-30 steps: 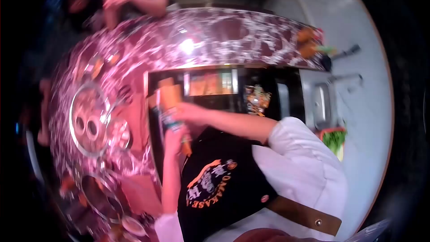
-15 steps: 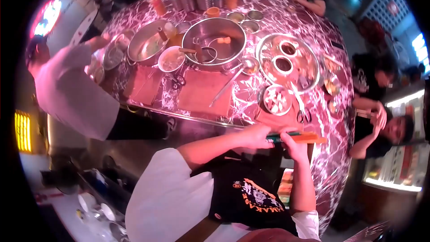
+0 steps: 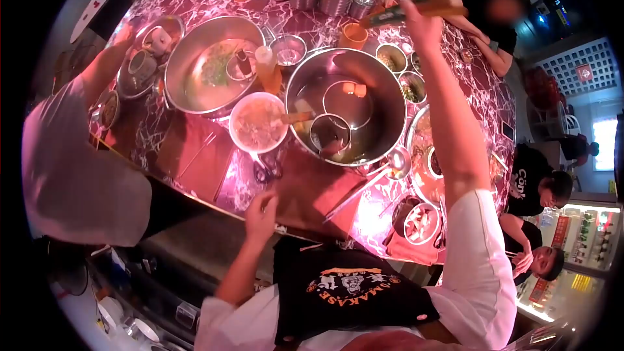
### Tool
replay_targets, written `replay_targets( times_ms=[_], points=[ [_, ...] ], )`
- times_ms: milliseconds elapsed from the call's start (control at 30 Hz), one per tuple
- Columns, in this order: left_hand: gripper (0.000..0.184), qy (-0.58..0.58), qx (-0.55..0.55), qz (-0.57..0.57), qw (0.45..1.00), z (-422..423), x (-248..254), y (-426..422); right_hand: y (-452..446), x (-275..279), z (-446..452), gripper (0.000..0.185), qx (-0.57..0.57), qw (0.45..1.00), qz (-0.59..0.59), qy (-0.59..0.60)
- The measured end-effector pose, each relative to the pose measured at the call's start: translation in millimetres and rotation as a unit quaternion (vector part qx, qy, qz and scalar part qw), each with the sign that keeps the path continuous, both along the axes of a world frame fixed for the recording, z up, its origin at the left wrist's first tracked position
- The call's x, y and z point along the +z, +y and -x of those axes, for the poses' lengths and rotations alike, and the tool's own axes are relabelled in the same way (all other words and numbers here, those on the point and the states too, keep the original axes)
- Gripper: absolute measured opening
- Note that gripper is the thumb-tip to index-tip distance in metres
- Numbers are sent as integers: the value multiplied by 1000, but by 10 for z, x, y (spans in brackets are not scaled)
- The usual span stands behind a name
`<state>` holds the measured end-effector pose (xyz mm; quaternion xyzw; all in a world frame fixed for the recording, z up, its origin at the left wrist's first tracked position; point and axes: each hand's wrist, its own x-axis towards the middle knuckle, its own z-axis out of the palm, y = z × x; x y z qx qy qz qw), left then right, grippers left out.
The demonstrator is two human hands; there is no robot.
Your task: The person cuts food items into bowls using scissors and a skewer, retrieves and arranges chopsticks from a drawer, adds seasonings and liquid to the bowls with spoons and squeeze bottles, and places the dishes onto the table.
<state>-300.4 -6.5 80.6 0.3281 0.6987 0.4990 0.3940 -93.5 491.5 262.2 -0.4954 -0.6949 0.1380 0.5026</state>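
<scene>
My right hand (image 3: 422, 25) is raised over the far side of the table, closed around a long orange-and-green bottle-shaped object (image 3: 406, 12). It tilts with its green end lower, near an orange cup (image 3: 353, 36) behind the large steel pot (image 3: 398, 91). The pot holds dark broth, round ladles or strainers and orange pieces. My left hand (image 3: 261, 216) hangs at the table's near edge, fingers curled; whether something small is inside is hidden. Nearest to it are scissors (image 3: 265, 170) and a white bowl of food (image 3: 259, 120) with a wooden handle across its rim.
A second steel pot (image 3: 170, 78) of pale soup stands left, beside a sauce bottle (image 3: 268, 68). A white bowl of pieces (image 3: 421, 223) and a round tray (image 3: 418, 179) lie right. A co-worker (image 3: 84, 156) works at left; people sit along the far and right sides.
Both hands held the orange-and-green object at the near edge; my right hand has lifted it to the far side. My left hand has let go and moved left. The view has shifted.
</scene>
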Motion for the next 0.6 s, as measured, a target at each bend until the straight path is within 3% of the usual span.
replay_targets(
  times_ms=[67, 167, 233, 267, 300, 333, 400, 433, 500, 600],
  points=[
    [16, -36, 68, 35, 996, 112, -167, -261, 365, -275, 312, 46, -27, 994, 99, -35],
    [14, -42, 135, 48, 989, 106, -198, -459, 988, -1281, 472, 50, -61, 986, 149, -46],
    [14, -50, 130, 68, 988, 19, -221, -496, 913, -1418, 483, 55, -28, 967, 249, -34],
    [15, -58, 127, 87, 986, -29, -227, -461, 1029, -1565, 472, 60, -58, 939, 329, -86],
    [15, -61, 98, 89, 989, -84, -218, -408, 1075, -1656, 384, 64, 7, 911, 407, -67],
    [15, -69, 88, 82, 990, -143, -209, -324, 940, -1527, 330, 75, 19, 906, 420, -48],
    [16, -107, 69, 68, 990, -203, -269, -178, 868, -1526, 200, 59, 92, 892, 425, 127],
    [16, -102, 51, 67, 991, -225, -255, -69, 977, -1705, 92, 63, 115, 888, 424, 133],
    [15, -52, 1, 53, 997, -309, -175, 120, 635, -1428, -232, 64, 113, 894, 401, 165],
    [14, -73, -19, 49, 996, -435, -247, 316, 324, -1065, -1061, 58, 150, 925, 348, -20]
  ],
)
